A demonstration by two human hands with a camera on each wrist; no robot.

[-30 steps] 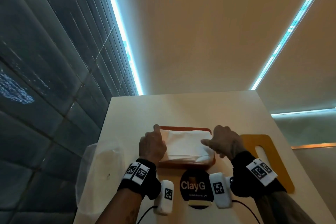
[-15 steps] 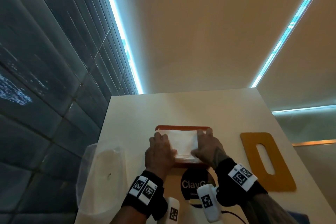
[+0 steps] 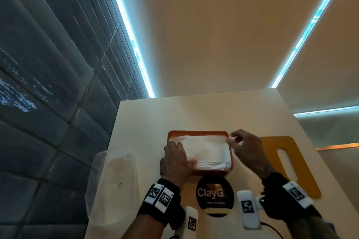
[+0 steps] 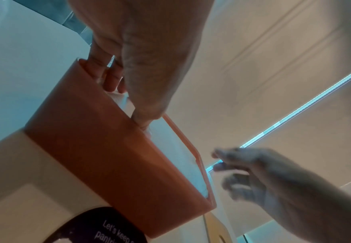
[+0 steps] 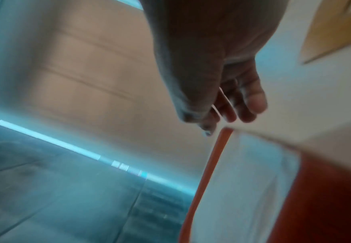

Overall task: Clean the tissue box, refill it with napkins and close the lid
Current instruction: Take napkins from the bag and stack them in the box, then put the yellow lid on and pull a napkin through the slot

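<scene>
An orange tissue box (image 3: 198, 133) stands open on the cream table, filled to the rim with white napkins (image 3: 207, 150). My left hand (image 3: 174, 158) lies flat on the left part of the stack. In the left wrist view its fingers (image 4: 110, 77) reach down inside the box wall (image 4: 108, 164) and the thumb presses the napkins (image 4: 183, 156). My right hand (image 3: 246, 147) hovers blurred at the far right corner, fingers loose, holding nothing. The yellow lid (image 3: 303, 169) with its slot lies flat to the right.
A clear plastic bag (image 3: 114, 186) with white paper inside sits at the table's left edge. A black round sticker (image 3: 214, 193) is on the table in front of the box. A dark tiled wall (image 3: 38, 103) runs along the left.
Both hands were pressing on the napkins half a second ago. My right hand has since lifted off and moved to the box's far right corner. The left hand stays on the stack.
</scene>
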